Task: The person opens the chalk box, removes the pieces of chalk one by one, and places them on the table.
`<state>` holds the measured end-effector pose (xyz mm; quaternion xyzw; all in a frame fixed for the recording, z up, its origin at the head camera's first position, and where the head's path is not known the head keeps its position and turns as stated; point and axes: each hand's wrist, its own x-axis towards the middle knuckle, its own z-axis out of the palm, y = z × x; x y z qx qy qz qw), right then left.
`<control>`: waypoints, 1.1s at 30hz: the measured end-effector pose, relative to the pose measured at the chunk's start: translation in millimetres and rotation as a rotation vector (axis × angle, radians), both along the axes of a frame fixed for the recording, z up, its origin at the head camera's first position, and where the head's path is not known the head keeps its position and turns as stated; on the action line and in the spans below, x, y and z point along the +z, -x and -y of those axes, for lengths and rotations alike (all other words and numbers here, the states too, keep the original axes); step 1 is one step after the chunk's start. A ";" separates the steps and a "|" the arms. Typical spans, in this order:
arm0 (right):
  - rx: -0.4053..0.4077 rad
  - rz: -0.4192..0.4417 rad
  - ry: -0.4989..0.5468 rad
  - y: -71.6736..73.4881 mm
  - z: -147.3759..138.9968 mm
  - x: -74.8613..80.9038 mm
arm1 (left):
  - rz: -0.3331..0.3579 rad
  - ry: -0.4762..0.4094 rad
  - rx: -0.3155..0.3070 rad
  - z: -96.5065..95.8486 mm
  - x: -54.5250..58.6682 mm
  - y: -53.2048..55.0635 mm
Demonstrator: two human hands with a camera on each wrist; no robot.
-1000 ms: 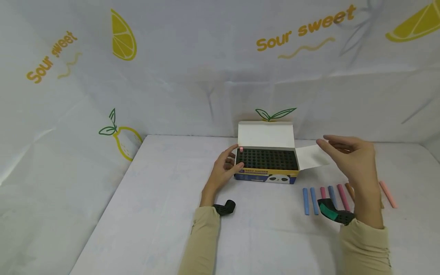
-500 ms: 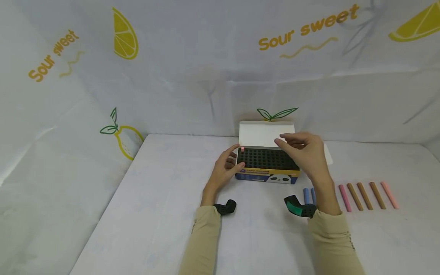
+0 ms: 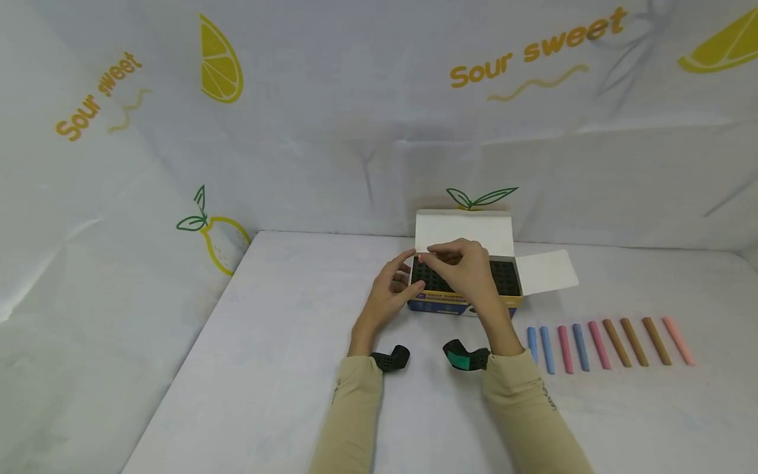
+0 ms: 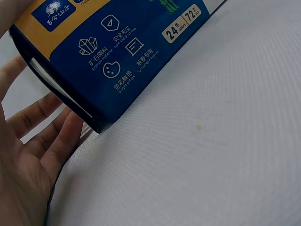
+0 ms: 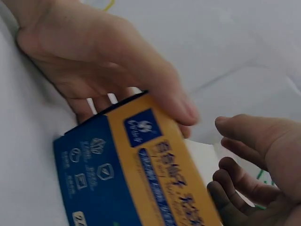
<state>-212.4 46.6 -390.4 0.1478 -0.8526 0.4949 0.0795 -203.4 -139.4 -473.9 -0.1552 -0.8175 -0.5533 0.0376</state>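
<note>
A blue and yellow chalk box point(image 3: 435, 307) stands with its lid raised, showing a black insert point(image 3: 506, 278) full of holes. My left hand point(image 3: 386, 294) grips the box's left end, thumb at the front edge and fingers round the side, as the left wrist view also shows. One pink chalk stick point(image 3: 420, 257) pokes up from the insert's back left corner. Right over it hovers my right hand point(image 3: 468, 271), thumb tip at the stick and fingers loosely bent. In the right wrist view its thumb and index tips show no stick between them.
On the white table to the right lies a row of loose chalk sticks: blue point(image 3: 547, 350), magenta point(image 3: 599, 345), brown point(image 3: 657, 341) and pink point(image 3: 678, 340). A white side flap point(image 3: 546, 271) juts from the box's right end. Behind the table hangs a white printed cloth point(image 3: 331, 178).
My right hand has moved left from over the side flap, across the insert, to the pink stick in the corner. The left hand has stayed on the box.
</note>
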 end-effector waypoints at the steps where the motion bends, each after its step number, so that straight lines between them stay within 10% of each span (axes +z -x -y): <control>1: -0.003 0.009 -0.010 0.4 2.7 -1.4 | 0.001 -0.003 -0.001 -0.3 0.3 0.0; 20: -0.175 -0.014 -0.167 5.6 31.2 -12.9 | 0.005 -0.001 0.002 -1.4 -0.4 2.1; 33: -0.195 -0.093 -0.096 4.3 30.9 -14.1 | 0.000 -0.001 0.003 0.1 -1.0 1.1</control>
